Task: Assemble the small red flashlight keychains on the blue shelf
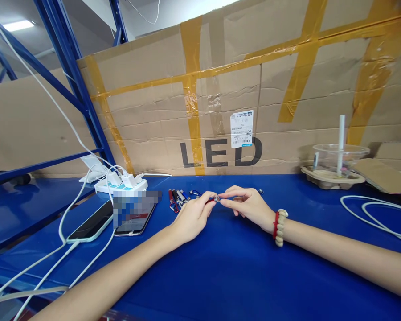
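My left hand (194, 216) is closed around a small red and silver metal piece (217, 199), most of it hidden by the fingers. The fingertips of my right hand (249, 206) pinch the silver end of the same piece from the other side. Just left of my left hand lies a pile of small red, black, silver and blue metal tubes (177, 198) with clips. Behind that hand a blue clip (195, 193) shows. A tiny metal part (261, 191) rests beyond my right hand.
Two phones (92, 221) (137, 218) lie on the blue table (227, 276) at left, near a white power strip (122, 183) with cables. At right are a clear plastic cup (330, 160) with straw in a cardboard holder, and a white cable (370, 218). A large cardboard box (147, 120) stands behind.
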### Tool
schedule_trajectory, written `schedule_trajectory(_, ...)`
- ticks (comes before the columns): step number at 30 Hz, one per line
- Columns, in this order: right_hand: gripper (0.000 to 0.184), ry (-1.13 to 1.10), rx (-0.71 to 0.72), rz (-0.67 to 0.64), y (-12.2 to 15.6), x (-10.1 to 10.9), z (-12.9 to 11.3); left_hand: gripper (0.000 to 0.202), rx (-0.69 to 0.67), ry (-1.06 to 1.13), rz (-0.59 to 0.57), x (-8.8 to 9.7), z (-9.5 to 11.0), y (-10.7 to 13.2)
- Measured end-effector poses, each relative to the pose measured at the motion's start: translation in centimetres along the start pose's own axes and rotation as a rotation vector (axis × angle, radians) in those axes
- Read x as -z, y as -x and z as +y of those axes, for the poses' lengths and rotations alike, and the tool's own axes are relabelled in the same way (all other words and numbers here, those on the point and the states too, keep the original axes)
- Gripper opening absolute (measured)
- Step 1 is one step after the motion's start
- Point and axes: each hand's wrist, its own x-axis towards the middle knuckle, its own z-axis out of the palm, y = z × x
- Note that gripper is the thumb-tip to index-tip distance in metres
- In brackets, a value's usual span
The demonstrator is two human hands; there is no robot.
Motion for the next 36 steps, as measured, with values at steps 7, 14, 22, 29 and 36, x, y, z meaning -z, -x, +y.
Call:
schedule_trajectory(7,0.028,-0.008,0.028,-0.023,0.0,-0.1,-0.3,0.020,0.001,0.035,-0.064,0.0,0.0,0.2)
schedule_trajectory(14,0.033,-0.040,0.004,-0.080,0.1,-0.4,-0.2,0.014,-0.016,0.125,-0.095,-0.6,-0.1,0.7)
schedule_trajectory(22,0.033,-0.009,-0.007,-0.108,0.5,-0.5,-0.5,0.010,-0.052,0.025,-0.106,-0.3,0.2,0.9)
schedule_trajectory(29,0.035,0.022,-0.032,-0.077,0.6,-0.7,-0.8,0.011,-0.058,-0.065,-0.075,-0.4,0.1,0.8)
schedule_trajectory(36,0.035,0.065,-0.005,-0.155,1.1,-1.7,-1.5,0.012,-0.162,-0.199,-0.098,-1.0,-0.5,0.5)
